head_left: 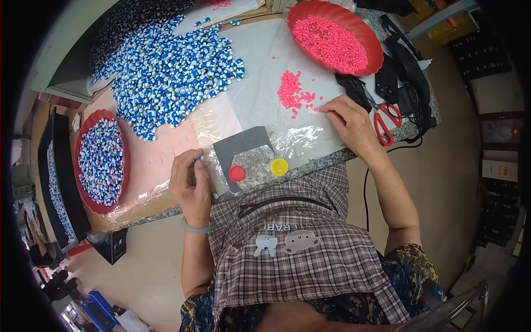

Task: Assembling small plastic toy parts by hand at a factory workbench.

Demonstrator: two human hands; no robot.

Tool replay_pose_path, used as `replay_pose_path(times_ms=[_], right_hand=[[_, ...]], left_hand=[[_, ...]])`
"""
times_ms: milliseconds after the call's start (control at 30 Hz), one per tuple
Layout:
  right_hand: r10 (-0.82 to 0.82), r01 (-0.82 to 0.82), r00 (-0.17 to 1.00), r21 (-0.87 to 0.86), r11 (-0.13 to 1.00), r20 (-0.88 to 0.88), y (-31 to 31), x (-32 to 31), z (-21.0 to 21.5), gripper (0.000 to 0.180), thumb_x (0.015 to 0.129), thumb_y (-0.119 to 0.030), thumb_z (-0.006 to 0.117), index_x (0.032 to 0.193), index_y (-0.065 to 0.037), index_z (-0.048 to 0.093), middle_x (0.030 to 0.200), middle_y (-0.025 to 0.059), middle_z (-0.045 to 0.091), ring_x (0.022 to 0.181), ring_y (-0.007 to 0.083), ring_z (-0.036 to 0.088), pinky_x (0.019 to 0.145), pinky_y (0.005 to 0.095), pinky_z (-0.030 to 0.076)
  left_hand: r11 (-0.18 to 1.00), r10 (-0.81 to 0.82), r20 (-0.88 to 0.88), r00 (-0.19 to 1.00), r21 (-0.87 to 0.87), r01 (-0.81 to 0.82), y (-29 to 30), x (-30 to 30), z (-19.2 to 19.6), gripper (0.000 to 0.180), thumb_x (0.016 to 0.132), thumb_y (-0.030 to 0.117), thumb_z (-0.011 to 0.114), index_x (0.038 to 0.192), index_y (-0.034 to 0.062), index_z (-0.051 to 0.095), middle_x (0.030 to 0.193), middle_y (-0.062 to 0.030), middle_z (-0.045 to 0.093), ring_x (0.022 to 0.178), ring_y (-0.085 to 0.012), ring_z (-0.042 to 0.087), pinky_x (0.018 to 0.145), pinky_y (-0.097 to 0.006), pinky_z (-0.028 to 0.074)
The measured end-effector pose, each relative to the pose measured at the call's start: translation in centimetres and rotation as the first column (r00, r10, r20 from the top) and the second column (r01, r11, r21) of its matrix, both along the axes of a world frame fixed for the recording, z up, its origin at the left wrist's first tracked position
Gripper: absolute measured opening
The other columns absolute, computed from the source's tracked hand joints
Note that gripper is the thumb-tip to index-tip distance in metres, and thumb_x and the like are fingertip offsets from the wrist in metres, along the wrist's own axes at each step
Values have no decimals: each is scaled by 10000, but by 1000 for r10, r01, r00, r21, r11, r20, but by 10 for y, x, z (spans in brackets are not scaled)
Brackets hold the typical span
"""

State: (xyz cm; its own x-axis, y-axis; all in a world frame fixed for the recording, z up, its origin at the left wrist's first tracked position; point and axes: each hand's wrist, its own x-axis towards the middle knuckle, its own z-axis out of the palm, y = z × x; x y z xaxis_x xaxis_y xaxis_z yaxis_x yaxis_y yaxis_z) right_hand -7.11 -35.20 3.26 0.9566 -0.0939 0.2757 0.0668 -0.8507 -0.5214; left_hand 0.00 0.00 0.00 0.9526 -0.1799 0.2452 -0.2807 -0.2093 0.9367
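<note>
My left hand [189,181] is closed in a pinch near the table's front edge, with a small blue-and-white piece [198,159] between thumb and finger. To the right, my right hand [353,126] reaches over the tabletop. Its thumb and forefinger are pinched on a small pink piece [321,110], beside a loose scatter of pink pieces [291,91]. Between the hands lies a dark grey mat [227,148], with a red round cap [237,174] and a yellow round cap [279,167] on the speckled patch at its front.
A large heap of blue-and-white pieces [171,72] covers the back left. A red oval tray [124,182] of such pieces stands at the left. At the back right is a red tray [376,63] of pink pieces. Red-handled scissors [379,128] and black straps lie right of my right hand.
</note>
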Motion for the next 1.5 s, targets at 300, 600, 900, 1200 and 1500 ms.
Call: replay_pose_path(times_ms=[300,600,900,1200,1500], right_hand=[[123,-113,991,-192,975,43,0,11,4,120,838,-13,698,954,-24,669,913,102,638,833,288,659,720,369,535],[144,-120,984,-209,971,104,8,14,-1,130,828,4,693,949,-26,659,875,89,632,766,241,664,665,334,534],[67,62,989,779,624,-132,9,-2,-7,72,920,19,622,988,-1,635,912,29,653,758,81,602,677,225,489],[166,104,964,875,474,-205,36,-16,9,72,904,-3,649,974,-14,639,871,32,634,712,70,581,638,215,468],[357,55,911,921,386,-204,88,-20,31,71,896,-2,660,960,16,635,888,71,627,677,92,578,578,219,457]], left_hand=[[998,14,8,1000,-57,-13,5,-4,19,168,971,-38,546,1109,-39,643,1105,-108,614,865,-132,621,736,-248,531],[979,-94,-147,985,-193,65,-7,-34,51,183,967,-44,545,1118,-46,648,1140,-118,600,866,-148,650,776,-267,559],[870,-355,-307,883,-455,192,-25,-40,53,239,972,-54,526,1187,-56,630,1202,-143,610,962,-180,678,844,-279,566],[851,-387,-336,859,-488,193,-28,-41,53,243,964,-72,527,1182,-55,631,1206,-140,605,988,-191,682,851,-279,571],[863,-431,-359,828,-433,261,-24,-48,62,196,963,-14,578,1143,-26,654,1119,-102,625,873,-145,668,747,-249,563]])
